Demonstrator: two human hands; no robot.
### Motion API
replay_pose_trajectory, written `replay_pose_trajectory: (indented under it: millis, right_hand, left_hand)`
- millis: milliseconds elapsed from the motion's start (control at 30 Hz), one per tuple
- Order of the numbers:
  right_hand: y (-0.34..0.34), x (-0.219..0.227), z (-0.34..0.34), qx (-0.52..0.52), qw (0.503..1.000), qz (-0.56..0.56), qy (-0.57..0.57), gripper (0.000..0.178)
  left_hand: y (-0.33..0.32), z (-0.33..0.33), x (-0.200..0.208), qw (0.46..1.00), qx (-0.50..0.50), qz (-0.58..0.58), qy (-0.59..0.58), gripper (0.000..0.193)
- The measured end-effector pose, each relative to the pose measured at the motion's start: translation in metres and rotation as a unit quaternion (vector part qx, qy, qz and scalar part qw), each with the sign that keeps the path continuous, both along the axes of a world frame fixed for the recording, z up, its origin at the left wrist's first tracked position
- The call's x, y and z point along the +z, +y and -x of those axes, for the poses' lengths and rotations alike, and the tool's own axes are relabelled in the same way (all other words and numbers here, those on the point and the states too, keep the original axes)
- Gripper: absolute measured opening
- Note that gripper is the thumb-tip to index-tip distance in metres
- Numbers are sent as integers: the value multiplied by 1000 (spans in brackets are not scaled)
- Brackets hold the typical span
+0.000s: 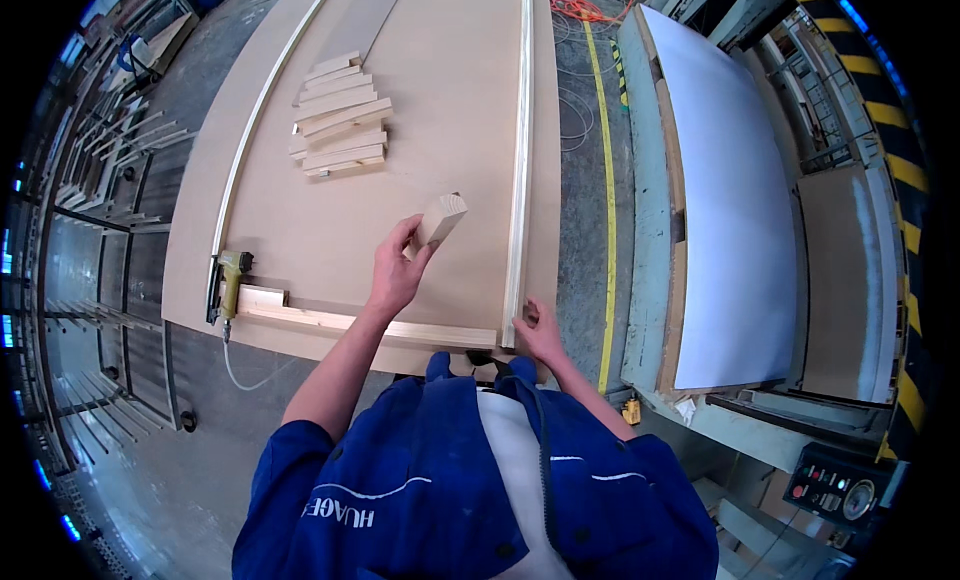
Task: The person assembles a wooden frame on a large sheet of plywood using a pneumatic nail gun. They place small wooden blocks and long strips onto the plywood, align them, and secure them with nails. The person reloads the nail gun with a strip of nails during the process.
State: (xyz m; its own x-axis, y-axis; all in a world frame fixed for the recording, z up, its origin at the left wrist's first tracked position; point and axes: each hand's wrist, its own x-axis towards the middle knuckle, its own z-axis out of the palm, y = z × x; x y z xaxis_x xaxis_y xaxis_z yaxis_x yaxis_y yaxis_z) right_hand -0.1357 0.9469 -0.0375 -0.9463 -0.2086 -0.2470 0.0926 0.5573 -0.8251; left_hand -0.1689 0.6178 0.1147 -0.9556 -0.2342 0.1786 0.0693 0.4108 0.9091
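My left hand (398, 270) is closed around a short pale wooden block (440, 223), lifted above the brown panel (430, 150) with one cut end facing up. At the near right corner, my right hand (540, 332) touches the outer edge of a long wooden strip (517, 180); its thumb and forefinger are apart. A near wooden rail (400, 328) runs crosswise and meets that strip close to my right hand. Several short wooden blocks (342, 118) lie in a loose row on the panel. The nail gun (232, 275) rests at the near left corner.
Another long strip (262, 130) lines the panel's left side. An air hose (236, 375) hangs from the nail gun. To the right stands a machine bed with a white sheet (730, 210) and a control box (840, 492). Metal racks (125, 270) stand left.
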Motion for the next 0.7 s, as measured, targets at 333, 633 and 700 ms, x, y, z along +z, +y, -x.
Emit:
replay_pose_trajectory:
  millis: [333, 633, 700]
  right_hand:
    - [-35, 209, 62, 89, 879, 463, 71, 69]
    - [-65, 219, 54, -67, 774, 627, -61, 20]
    - [-63, 210, 54, -150, 710, 671, -151, 21]
  left_hand:
    - [82, -15, 101, 989, -66, 108, 69, 51]
    - [105, -36, 112, 979, -144, 137, 45, 44]
    - [101, -41, 110, 980, -152, 119, -37, 42]
